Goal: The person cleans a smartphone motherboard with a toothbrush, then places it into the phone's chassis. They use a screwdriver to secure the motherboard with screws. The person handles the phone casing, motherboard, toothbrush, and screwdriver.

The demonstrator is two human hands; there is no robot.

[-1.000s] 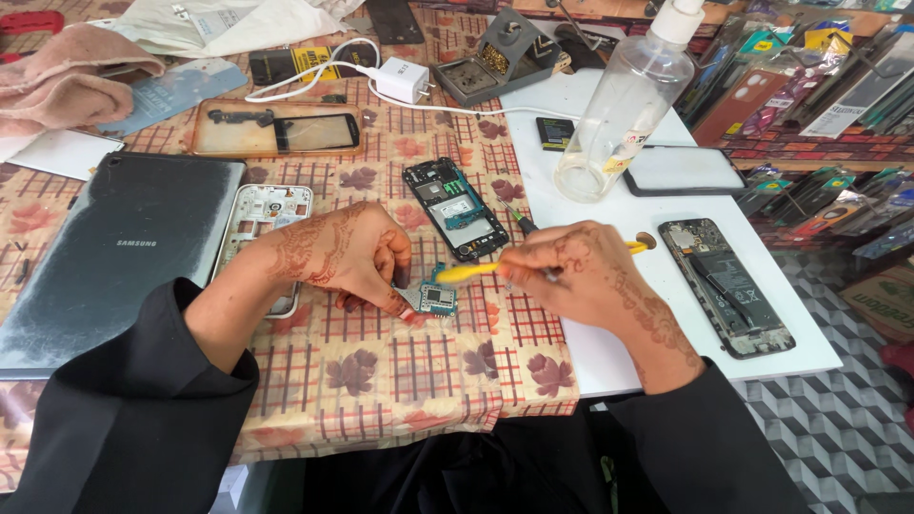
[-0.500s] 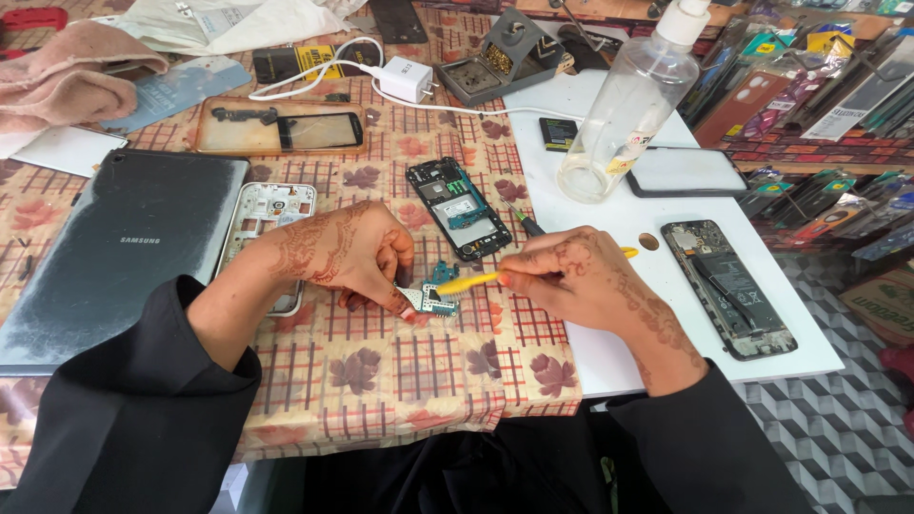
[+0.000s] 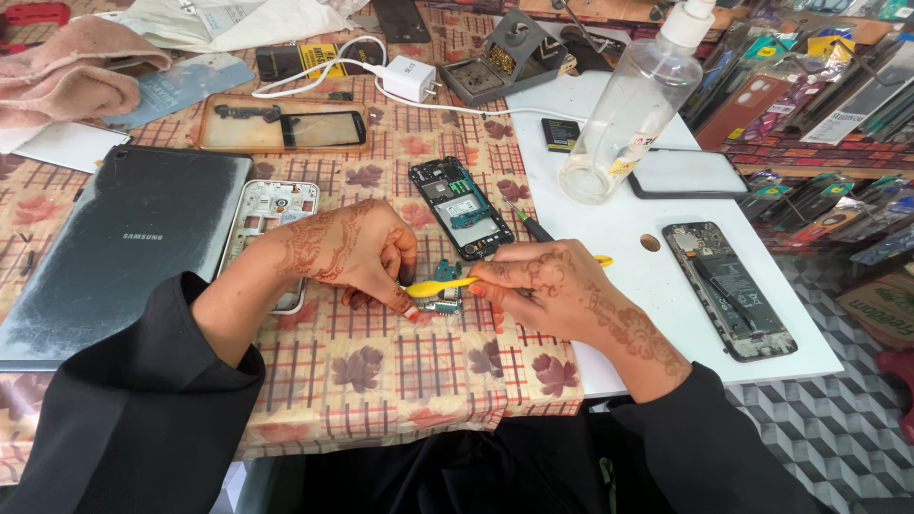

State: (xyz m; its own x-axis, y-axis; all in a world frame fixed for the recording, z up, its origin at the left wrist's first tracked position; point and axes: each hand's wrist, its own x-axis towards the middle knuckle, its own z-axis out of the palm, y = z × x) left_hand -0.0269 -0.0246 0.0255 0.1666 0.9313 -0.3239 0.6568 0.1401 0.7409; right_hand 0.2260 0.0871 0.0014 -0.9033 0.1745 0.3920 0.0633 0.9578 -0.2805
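Small green circuit board (image 3: pixel 440 303) is pinned on the patterned worktop (image 3: pixel 381 366) by left hand (image 3: pixel 357 252), fingers closed on its edge. Yellow-handled brush (image 3: pixel 447 284) is gripped by right hand (image 3: pixel 538 295), head on board. Judged: phone (image 3: pixel 461 207) stripped, cleaning ongoing, reassy. pending. Coloured flat packets (image 3: pixel 819 86) are racked upper right.

I am looking at a phone repair stall. Opened phones (image 3: pixel 460 207) and (image 3: pixel 728 288) lie stripped on the surface (image 3: pixel 362 371), beside a tablet (image 3: pixel 114 247), a bare frame (image 3: pixel 271 214), a soldering stand (image 3: pixel 505 57) and a spray bottle (image 3: pixel 633 109). To my right, packaged accessories (image 3: pixel 819 86) hang in rows, as in a shop.
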